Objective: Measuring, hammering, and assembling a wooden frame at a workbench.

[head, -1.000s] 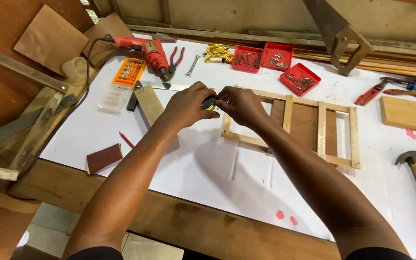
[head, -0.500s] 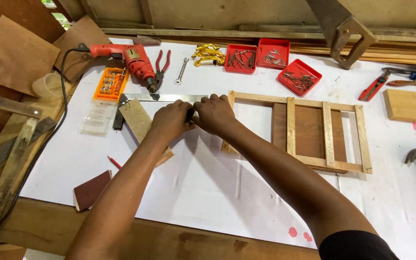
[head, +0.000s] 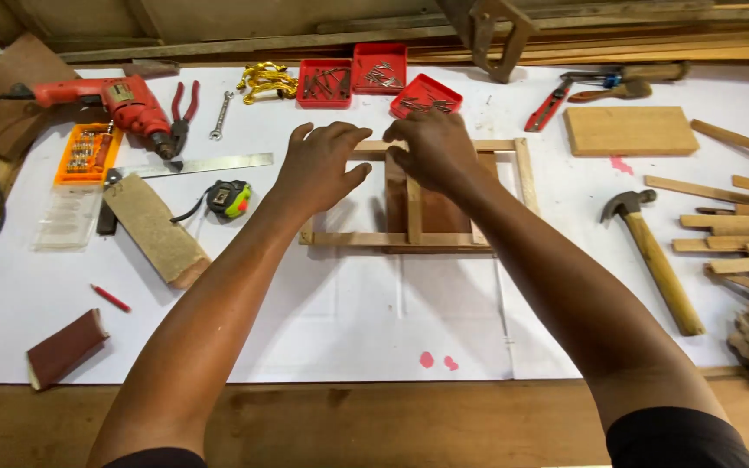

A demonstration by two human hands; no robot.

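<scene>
White counter (head: pixel 218 338) under me: the tape (head: pixel 229 198) I held now lies left, and both hands, left (head: pixel 318 169) spread, right (head: pixel 431 147) pressing, sit on the frame (head: pixel 409 236) at centre.

A slatted wooden frame (head: pixel 418 236) is lying flat near the desk's (head: pixel 348 321) far edge, around a brown board (head: pixel 439 215).

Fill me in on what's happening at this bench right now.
A person works at a white-covered bench with bare hands. Both the left hand and right hand rest on a small wooden slat frame lying flat mid-bench. A tape measure and steel ruler lie left of it, beside a red drill. A hammer lies to the right; red trays of fasteners sit behind.
</scene>
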